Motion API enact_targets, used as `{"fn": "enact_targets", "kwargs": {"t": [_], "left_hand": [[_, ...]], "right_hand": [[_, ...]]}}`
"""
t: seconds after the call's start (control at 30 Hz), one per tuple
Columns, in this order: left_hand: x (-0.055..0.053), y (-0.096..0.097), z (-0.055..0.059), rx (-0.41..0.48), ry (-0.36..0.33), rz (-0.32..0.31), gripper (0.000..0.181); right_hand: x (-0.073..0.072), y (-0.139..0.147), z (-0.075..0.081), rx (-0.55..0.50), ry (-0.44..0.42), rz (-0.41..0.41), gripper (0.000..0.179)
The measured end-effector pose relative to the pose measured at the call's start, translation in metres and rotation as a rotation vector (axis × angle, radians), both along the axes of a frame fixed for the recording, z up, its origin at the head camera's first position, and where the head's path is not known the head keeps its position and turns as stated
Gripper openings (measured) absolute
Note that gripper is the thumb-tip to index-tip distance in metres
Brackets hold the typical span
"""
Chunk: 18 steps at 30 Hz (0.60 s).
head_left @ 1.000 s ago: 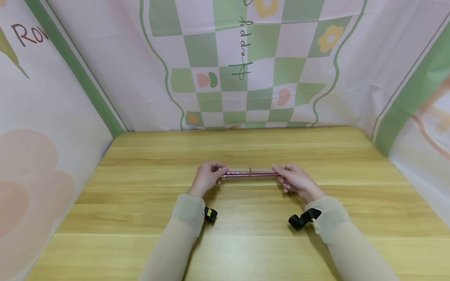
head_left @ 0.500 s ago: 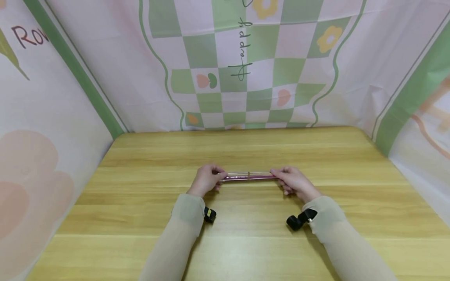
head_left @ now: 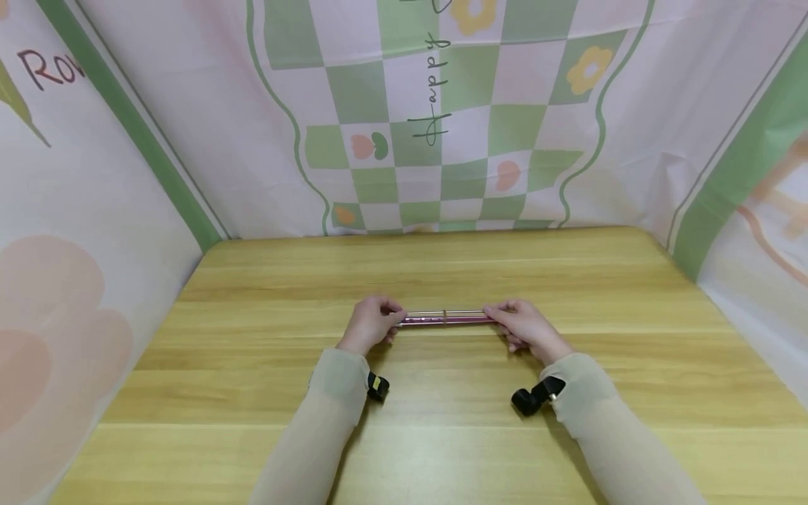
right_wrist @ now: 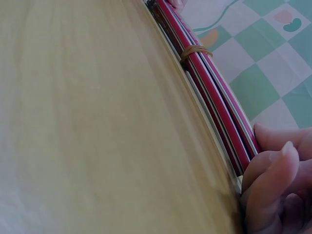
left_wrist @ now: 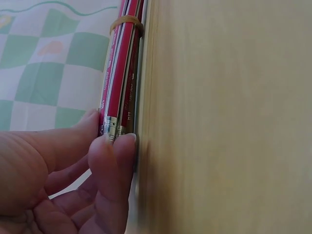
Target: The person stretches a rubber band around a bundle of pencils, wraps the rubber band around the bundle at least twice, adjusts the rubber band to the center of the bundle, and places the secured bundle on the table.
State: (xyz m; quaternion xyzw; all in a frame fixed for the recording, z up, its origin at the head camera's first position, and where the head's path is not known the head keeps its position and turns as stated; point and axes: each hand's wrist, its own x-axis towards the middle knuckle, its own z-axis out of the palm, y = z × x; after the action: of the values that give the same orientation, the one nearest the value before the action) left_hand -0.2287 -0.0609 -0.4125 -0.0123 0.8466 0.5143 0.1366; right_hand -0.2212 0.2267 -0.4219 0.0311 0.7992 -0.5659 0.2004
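A bundle of red-and-silver striped pencils (head_left: 423,320) lies level across the middle of the head view, with a tan rubber band (left_wrist: 127,22) wrapped around its middle. My left hand (head_left: 369,325) pinches the left end between thumb and fingers, where metal ferrules show in the left wrist view. At the opposite end, the fingers of my right hand (head_left: 524,325) grip the bundle (right_wrist: 214,92); the pencil tips there are hidden behind them. Whether the pencils touch the tabletop or hang just above it, I cannot tell.
The wood-grain table (head_left: 410,273) stretches out around both hands. Behind it hangs a printed cloth (head_left: 467,140) with green and white checks, and more cloth stands at both sides. A small black camera (head_left: 379,387) is strapped to the left wrist, another black camera (head_left: 529,402) to the right.
The bundle has come slightly nearer to me and shifted a little left. My right hand has moved a little left with it; both hands keep their hold.
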Motion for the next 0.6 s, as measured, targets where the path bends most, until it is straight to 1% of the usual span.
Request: {"fn": "enact_targets", "kwargs": {"t": [0.23,0.6], "left_hand": [[0.0012,-0.0002,0.0002,-0.003,-0.006,0.006,0.016],[-0.0003,-0.0018,-0.0022,-0.004,-0.006,0.012,0.019]], "right_hand": [[0.0005,0.0008,-0.0021,0.014,-0.001,-0.001,0.053],[0.0003,-0.0002,-0.0009,0.013,0.011,0.000,0.058]]}}
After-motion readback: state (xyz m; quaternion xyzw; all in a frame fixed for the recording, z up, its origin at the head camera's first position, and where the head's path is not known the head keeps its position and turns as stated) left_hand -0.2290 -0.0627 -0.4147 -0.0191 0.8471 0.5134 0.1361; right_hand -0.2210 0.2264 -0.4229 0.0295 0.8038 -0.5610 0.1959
